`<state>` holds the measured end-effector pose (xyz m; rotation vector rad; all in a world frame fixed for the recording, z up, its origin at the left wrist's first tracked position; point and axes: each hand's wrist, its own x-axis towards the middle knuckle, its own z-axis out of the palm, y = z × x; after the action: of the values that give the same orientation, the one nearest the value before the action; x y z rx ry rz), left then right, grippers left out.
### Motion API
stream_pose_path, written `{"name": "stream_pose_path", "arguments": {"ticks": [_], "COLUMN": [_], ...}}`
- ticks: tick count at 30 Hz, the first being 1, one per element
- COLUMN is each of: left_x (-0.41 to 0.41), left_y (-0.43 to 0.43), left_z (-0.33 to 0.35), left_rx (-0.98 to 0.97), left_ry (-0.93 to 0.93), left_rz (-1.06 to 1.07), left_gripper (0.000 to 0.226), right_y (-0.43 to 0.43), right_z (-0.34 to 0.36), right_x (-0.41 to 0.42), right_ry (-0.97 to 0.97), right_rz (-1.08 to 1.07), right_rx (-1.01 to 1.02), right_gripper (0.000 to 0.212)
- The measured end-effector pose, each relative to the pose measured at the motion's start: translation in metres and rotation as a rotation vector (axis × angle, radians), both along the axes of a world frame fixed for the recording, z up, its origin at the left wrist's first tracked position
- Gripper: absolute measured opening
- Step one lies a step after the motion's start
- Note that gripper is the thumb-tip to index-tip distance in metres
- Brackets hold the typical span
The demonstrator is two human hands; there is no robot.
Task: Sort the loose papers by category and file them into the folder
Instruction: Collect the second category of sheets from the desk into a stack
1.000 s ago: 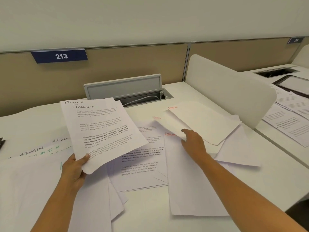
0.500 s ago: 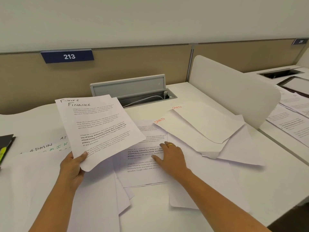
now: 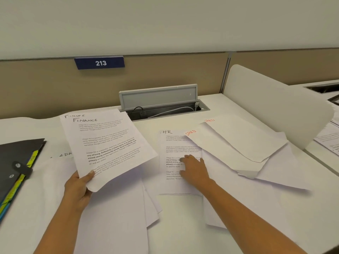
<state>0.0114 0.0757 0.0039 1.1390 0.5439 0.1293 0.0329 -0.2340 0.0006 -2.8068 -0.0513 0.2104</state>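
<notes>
My left hand [image 3: 78, 187] grips the bottom corner of two sheets headed FINANCE [image 3: 106, 145], lifted off the desk. My right hand [image 3: 194, 168] rests with flat fingers on a printed sheet headed HR [image 3: 176, 143] in the middle of the desk. Two sheets marked SPORTS [image 3: 236, 142] in red lie overlapped to the right, on top of blank-side-up papers [image 3: 266, 180]. A dark folder [image 3: 16, 165] with yellow and blue tabs lies at the left edge. More blank sheets [image 3: 117, 213] and a sheet with ADM lettering [image 3: 65, 154] sit under my left hand.
An open cable tray [image 3: 165, 107] with a raised grey lid sits at the back of the white desk [image 3: 179, 226]. A white rounded divider [image 3: 275, 99] separates the neighbouring desk, where other printed papers [image 3: 328, 140] lie. A beige partition carries a 213 sign [image 3: 100, 62].
My right hand left the SPORTS sheets and moved left onto the HR sheet, whose heading is now uncovered. The view shifted left, bringing the folder into sight. The FINANCE sheets stay held.
</notes>
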Motion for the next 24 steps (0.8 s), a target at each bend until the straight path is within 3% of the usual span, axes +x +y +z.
{"name": "stream_pose_path", "arguments": {"ticks": [4, 6, 8, 10, 14, 16, 20, 24], "left_x": [-0.008, -0.012, -0.015, -0.019, -0.026, -0.031, -0.040, -0.037], "left_y": [0.009, 0.009, 0.008, 0.006, 0.008, 0.010, 0.013, 0.018], "left_z": [0.000, 0.003, 0.006, 0.008, 0.014, 0.016, 0.021, 0.031], "left_rx": [0.015, 0.032, 0.037, 0.040, 0.057, 0.069, 0.048, 0.053], "left_ry": [0.020, 0.021, 0.019, 0.014, -0.007, -0.010, -0.033, -0.069], "left_rz": [-0.007, -0.029, -0.055, -0.088, -0.194, -0.263, -0.454, -0.455], "left_gripper": [0.043, 0.042, 0.041, 0.040, 0.034, 0.029, 0.028, 0.031], "right_y": [0.025, 0.032, 0.038, 0.045, 0.059, 0.065, 0.069, 0.068], "right_z": [-0.008, -0.006, 0.003, 0.016, 0.035, 0.038, 0.034, 0.034], "right_x": [-0.004, -0.004, -0.005, -0.003, 0.007, 0.010, 0.012, 0.014], "right_ry": [0.067, 0.025, -0.043, -0.033, 0.230, 0.323, 0.295, 0.241], "right_rz": [0.089, 0.073, -0.007, -0.082, -0.214, -0.175, -0.126, -0.093], "right_rx": [0.036, 0.029, 0.225, 0.485, 0.994, 1.088, 1.269, 1.245], "right_gripper": [0.054, 0.043, 0.040, 0.050, 0.043, 0.035, 0.028, 0.032]}}
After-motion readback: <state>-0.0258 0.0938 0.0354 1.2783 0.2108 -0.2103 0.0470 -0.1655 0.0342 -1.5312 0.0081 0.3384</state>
